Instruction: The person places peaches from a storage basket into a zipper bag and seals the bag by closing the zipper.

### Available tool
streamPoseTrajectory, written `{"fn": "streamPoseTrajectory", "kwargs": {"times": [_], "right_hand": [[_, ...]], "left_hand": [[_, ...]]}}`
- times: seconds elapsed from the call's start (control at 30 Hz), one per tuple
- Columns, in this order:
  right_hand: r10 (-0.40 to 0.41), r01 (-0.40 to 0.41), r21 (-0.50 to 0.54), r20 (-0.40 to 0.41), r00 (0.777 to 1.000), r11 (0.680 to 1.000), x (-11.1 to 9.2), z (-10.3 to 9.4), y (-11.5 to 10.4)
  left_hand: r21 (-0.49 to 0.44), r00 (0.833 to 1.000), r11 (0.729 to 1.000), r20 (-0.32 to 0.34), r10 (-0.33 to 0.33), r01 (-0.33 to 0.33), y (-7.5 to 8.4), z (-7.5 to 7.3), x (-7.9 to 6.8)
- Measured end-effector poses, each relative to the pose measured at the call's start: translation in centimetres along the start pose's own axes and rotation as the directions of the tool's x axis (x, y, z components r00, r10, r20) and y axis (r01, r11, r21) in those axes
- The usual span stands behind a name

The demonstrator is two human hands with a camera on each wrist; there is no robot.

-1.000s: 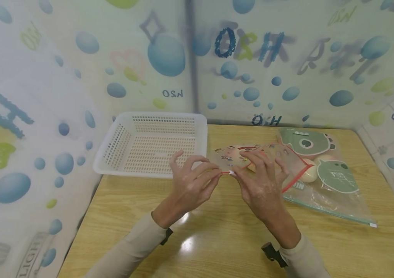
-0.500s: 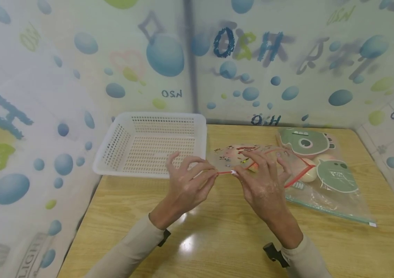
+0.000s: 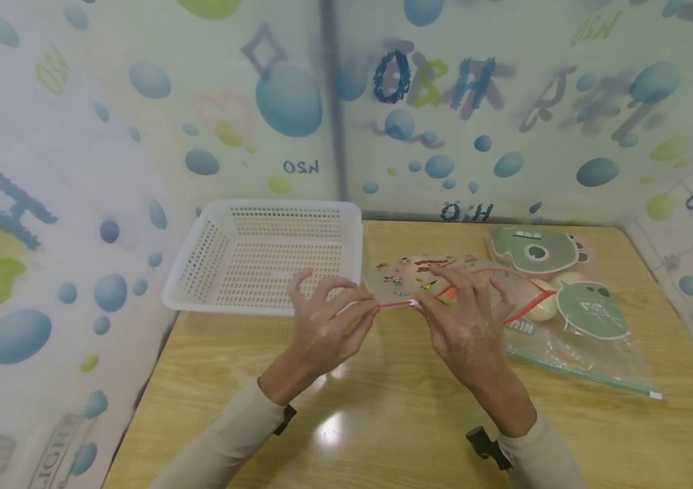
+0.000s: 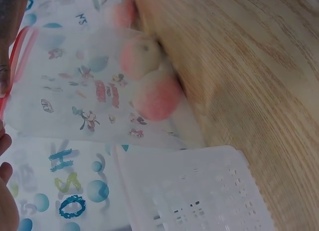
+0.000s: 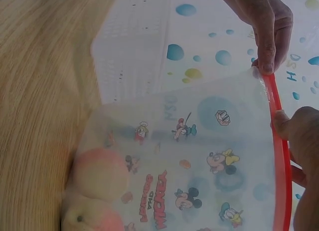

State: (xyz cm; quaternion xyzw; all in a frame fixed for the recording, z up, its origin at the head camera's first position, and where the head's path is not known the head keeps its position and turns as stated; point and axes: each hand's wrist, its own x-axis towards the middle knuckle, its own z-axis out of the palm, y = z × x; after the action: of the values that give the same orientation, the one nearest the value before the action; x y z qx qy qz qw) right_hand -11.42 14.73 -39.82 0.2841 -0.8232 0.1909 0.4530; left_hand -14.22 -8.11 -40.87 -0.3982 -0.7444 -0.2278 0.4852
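A clear zip bag (image 3: 404, 275) with cartoon prints stands over the table, its red zip strip (image 3: 394, 304) at the top. My left hand (image 3: 329, 329) pinches the strip's left end between thumb and fingertips. My right hand (image 3: 469, 333) pinches the strip at the small white slider (image 3: 414, 302). Right of that hand, the two red edges spread apart. Low in the bag, the right wrist view shows a yellow-pink peach (image 5: 99, 173) and another peach (image 5: 94, 216) against it. My right hand partly hides the bag in the head view.
Left of the bag stands a white perforated basket (image 3: 263, 309). To the right lies a clear bag with green dinosaur prints (image 3: 594, 311) and pale round fruit (image 3: 543, 309) in it. A patterned wall (image 3: 346, 102) rises behind the wooden table (image 3: 395, 421).
My hands have drawn slightly apart, the left moving left and the right moving right with the slider. More of the red strip shows between them.
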Motion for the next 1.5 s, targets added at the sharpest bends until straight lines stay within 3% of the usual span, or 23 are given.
{"fn": "streamPoseTrajectory", "kwargs": {"times": [0.67, 1.03, 1.5], "right_hand": [[0.055, -0.056, 0.007, 0.059, 0.997, 0.998, -0.4, -0.5, 0.7], [0.087, -0.088, 0.011, 0.091, 0.992, 0.996, -0.6, -0.7, 1.2], [0.085, -0.085, 0.014, 0.056, 0.995, 0.996, -0.8, -0.8, 1.5]], "left_hand": [[0.021, 1.000, 1.000, -0.020, -0.003, 0.003, -0.5, 0.0, -0.3], [0.049, 1.000, 0.999, 0.005, -0.011, 0.011, -0.6, -0.2, -0.4], [0.045, 1.000, 0.999, 0.001, 0.007, -0.007, -0.9, -0.2, -0.8]]}}
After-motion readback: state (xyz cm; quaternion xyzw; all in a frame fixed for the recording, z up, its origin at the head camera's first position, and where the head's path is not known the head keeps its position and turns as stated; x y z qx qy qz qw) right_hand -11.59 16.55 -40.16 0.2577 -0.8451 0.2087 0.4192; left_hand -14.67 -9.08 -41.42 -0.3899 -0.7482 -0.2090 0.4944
